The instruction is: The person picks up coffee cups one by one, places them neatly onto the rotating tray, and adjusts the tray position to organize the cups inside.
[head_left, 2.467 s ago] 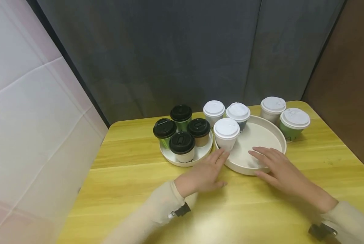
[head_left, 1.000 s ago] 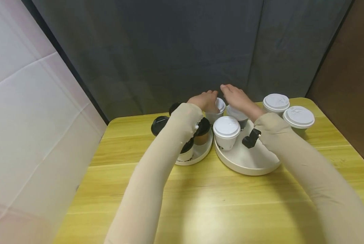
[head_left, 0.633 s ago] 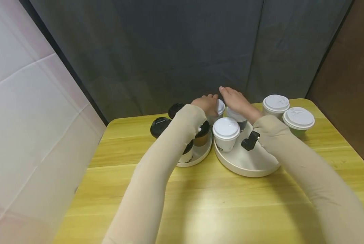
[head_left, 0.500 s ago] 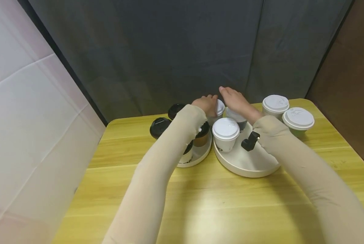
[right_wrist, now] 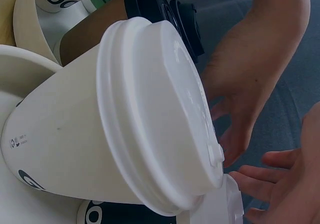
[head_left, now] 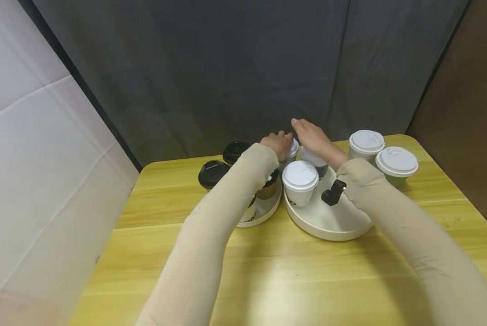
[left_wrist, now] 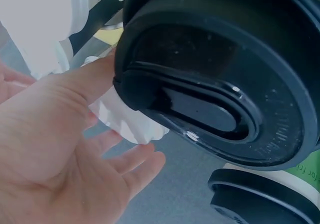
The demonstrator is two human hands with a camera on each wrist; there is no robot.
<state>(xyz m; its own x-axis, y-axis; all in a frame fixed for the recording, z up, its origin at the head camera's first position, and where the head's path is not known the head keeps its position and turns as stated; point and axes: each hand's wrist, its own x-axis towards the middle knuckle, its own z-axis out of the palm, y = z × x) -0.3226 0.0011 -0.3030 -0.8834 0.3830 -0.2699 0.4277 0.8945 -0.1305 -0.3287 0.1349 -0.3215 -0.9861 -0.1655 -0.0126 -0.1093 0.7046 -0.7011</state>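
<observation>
Around the white-lidded cup [head_left: 294,149] at the back, my left hand [head_left: 280,145] has its thumb on one side and its loosely extended fingers on the other; contact is partly hidden. In the left wrist view the left hand's fingers [left_wrist: 142,166] reach past a white lid [left_wrist: 127,121], behind a black lid [left_wrist: 190,94]. Above the second white-lidded cup [head_left: 314,158] my right hand [head_left: 314,138] is held with straight fingers. Its fingertips come close to a white lid [right_wrist: 235,199] in the right wrist view. A third white-lidded cup [head_left: 300,183] stands nearer me.
Several black-lidded cups [head_left: 212,174] stand on the smaller white tray [head_left: 263,217], partly behind my left sleeve. The larger round tray [head_left: 329,233] lies beside it. Two white-lidded cups [head_left: 366,142] stand right of that tray. A dark cloth [head_left: 194,81] hangs behind the table [head_left: 296,276].
From the front of the larger tray, both hands have reached to the back cups. My left hand has since shifted slightly right over the cup; the right hand has barely moved. The cups look unmoved.
</observation>
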